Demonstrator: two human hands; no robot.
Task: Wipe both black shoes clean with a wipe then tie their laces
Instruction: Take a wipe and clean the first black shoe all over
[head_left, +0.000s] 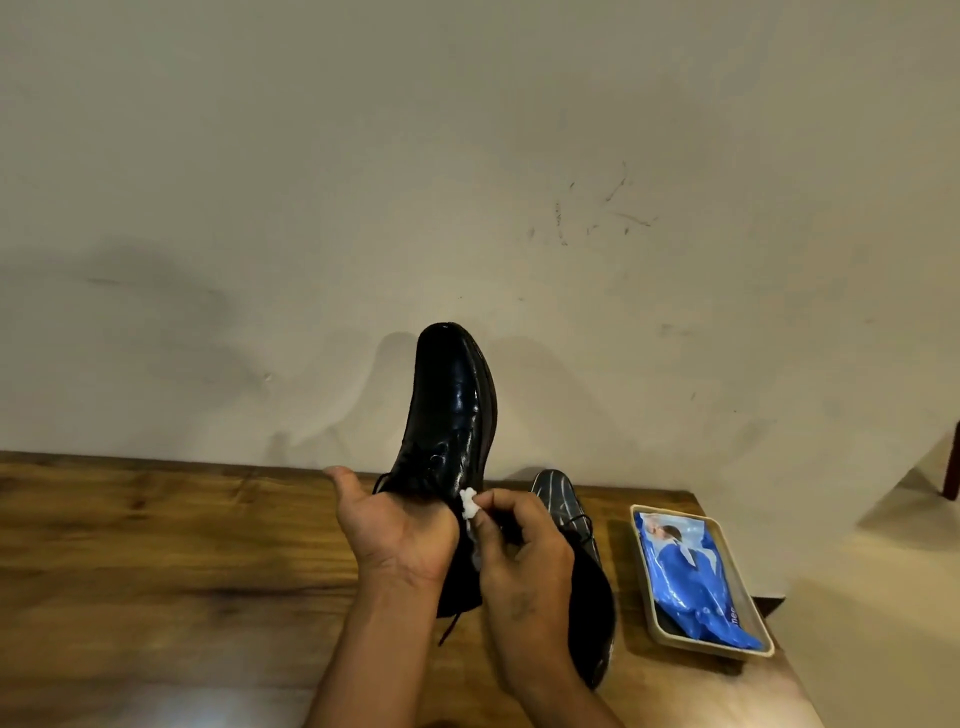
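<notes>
While the left hand (395, 530) holds it up off the table (156, 545), the shoe (452, 405) stands steeply tilted, its glossy black toe pointing up and away toward the wall (467, 156) and its heel end down at the palm. That hand grips the shoe from the left side near the heel: the palm faces the camera, the thumb sticks out straight to the left, and the fingers pass behind the shoe, so I cannot tell how far they curl. A loose lace (449, 626) hangs from the shoe below the wrist, its end over the table.

The right hand (524, 551) comes in from the right with its fingers curled, thumb and fingertips pinching a small bunched white wipe (468, 503). The wipe touches the shoe's right side, just below the eyelets and just beside the left palm.

A second shoe (558, 493) lies on the table behind the right hand, which covers its middle; its toe points toward the wall and its heel is nearer the camera.

Just right of it, near the table's edge, sits a shallow beige tray (641, 566) with a blue pack (691, 577) lying in it. The wall behind is pale, with dark scuff marks.
</notes>
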